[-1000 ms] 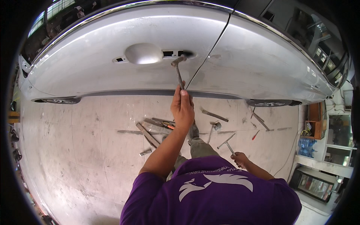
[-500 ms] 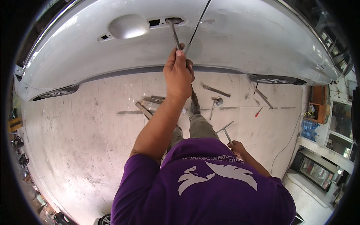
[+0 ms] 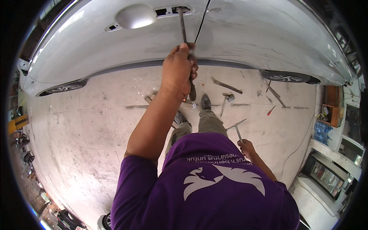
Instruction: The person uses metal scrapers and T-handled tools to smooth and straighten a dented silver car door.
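My left hand (image 3: 178, 71), raised in front of a silver car door (image 3: 99, 48), is closed round a long metal tool (image 3: 183, 28) with a dark grip hanging below my fingers. Its upper end meets the dark slot (image 3: 180, 9) to the right of the rounded handle recess (image 3: 136, 16). Whether the tip reaches inside is hard to see. Low at my right side, my right hand (image 3: 246, 147) grips a slim-headed hammer (image 3: 238, 132) by its shaft, the head pointing away from me.
On the tiled floor lie a dark bar (image 3: 228, 86), another hammer (image 3: 229, 97), a long strip (image 3: 276, 97) and a red-handled screwdriver (image 3: 270, 111). A wooden piece (image 3: 148, 100) lies near my feet. To the right stand a wooden cabinet (image 3: 332, 107) and blue water bottles (image 3: 321, 131).
The car door sits higher in view and my left hand appears slightly higher. The tool's upper end stays at the slot. My right hand still holds the hammer low.
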The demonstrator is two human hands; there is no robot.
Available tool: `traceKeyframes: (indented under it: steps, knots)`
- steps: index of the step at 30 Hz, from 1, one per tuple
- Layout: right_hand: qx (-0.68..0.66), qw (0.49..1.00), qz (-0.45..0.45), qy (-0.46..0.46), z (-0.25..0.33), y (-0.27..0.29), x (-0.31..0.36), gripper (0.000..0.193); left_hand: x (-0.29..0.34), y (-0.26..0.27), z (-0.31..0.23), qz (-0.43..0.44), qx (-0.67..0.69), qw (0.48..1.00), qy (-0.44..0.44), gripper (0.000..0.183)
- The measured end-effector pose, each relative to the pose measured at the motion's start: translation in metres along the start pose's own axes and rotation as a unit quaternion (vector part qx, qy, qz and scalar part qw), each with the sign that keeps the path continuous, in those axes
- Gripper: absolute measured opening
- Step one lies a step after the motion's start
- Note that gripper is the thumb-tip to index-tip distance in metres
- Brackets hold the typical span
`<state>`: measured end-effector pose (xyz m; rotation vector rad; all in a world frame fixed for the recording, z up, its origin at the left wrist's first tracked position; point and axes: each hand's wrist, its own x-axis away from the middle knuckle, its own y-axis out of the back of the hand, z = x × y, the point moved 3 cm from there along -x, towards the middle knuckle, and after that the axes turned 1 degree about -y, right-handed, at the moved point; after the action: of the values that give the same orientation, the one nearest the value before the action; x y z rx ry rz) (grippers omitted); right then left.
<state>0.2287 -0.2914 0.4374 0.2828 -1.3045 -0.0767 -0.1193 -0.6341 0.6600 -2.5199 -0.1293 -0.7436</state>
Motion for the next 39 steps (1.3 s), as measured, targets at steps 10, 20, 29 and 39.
traceKeyframes:
  steps: [10,20,29,39]
  knots:
    - [-0.031,0.999,-0.002,0.008,-0.049,-0.004,-0.030,0.022,-0.014,-0.006,-0.007,-0.015,0.062,0.998,0.012,0.018]
    - [-0.005,1.000,-0.004,-0.011,-0.022,0.009,-0.006,0.022,-0.011,-0.012,-0.015,-0.054,-0.029,0.998,0.013,0.016]
    - [0.051,0.999,0.000,0.002,0.019,0.011,0.004,0.023,0.004,-0.008,-0.014,-0.055,-0.117,0.991,0.017,0.016]
    - [0.044,0.999,0.017,0.004,0.026,0.003,0.004,0.023,-0.016,0.000,-0.032,-0.078,-0.079,0.993,0.024,0.015]
